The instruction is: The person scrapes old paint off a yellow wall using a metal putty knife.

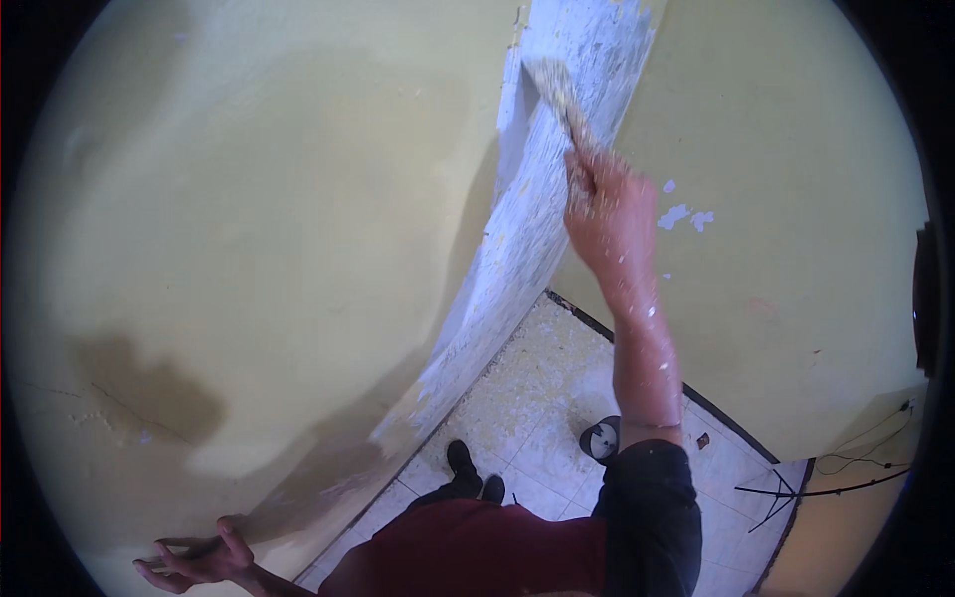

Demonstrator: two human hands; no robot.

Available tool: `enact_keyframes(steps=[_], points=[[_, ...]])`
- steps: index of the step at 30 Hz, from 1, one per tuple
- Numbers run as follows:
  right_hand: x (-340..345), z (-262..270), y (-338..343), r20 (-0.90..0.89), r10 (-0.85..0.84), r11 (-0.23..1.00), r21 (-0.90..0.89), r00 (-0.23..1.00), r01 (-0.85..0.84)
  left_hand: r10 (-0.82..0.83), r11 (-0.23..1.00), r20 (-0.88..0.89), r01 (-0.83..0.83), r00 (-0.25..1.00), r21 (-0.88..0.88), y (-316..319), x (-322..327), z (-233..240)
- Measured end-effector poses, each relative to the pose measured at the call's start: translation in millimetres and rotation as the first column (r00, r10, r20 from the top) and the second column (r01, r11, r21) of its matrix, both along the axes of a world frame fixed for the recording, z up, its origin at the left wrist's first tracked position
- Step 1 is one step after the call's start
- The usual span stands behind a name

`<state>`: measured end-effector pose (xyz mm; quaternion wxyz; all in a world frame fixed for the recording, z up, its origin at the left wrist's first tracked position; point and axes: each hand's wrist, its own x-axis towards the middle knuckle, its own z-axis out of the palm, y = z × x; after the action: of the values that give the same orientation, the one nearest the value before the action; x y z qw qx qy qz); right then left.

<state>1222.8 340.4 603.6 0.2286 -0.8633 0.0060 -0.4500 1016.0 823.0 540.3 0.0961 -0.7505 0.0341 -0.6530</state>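
My right hand (612, 201) grips a scraper (556, 86), blurred by motion, its wide end at a scraped strip of wall (515, 194). That strip is whitish and rough, with bits of yellow paint left on it, and runs down to the floor. Pale flakes cling to my right forearm. At the lower left, my left hand (201, 560) has its fingers spread and holds nothing; it is beside the yellow painted wall (336, 186), though whether it touches the wall I cannot tell.
Paint flakes litter the tiled floor (522, 433) around my shoes. A round container (601, 439) stands on the tiles near my right arm. Farther right are a black thin-legged stand (780, 492) and a loose cable (858, 455). Another yellow wall (768, 261) meets the strip.
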Motion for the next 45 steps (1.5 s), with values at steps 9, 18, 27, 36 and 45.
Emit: enact_keyframes(steps=[9, 18, 27, 36, 45], points=[[-17, 23, 6, -0.033, 0.005, 0.996, -0.089, 0.999, -0.008, 0.003, 1.000, -0.008, -0.003, 1.000, -0.001, 0, -2, 0], [-17, 29, 12, -0.016, -0.011, 0.998, -0.069, 1.000, 0.009, 0.013, 1.000, -0.028, -0.013, 1.000, -0.004, 0, -2, -1], [-9, 42, 16, 0.035, 0.058, 0.998, 0.013, 0.998, -0.059, 0.025, 0.999, -0.030, -0.025, 0.999, -0.020, -3, -3, 0], [-17, 36, 11, -0.042, -0.050, 0.997, -0.058, 0.998, 0.048, -0.034, 0.999, -0.046, 0.033, 0.998, -0.020, 9, -6, -4], [-15, 43, 3, -0.057, 0.026, 0.997, -0.066, 0.998, -0.029, -0.023, 1.000, -0.027, 0.023, 0.999, -0.001, 0, -6, 0]])
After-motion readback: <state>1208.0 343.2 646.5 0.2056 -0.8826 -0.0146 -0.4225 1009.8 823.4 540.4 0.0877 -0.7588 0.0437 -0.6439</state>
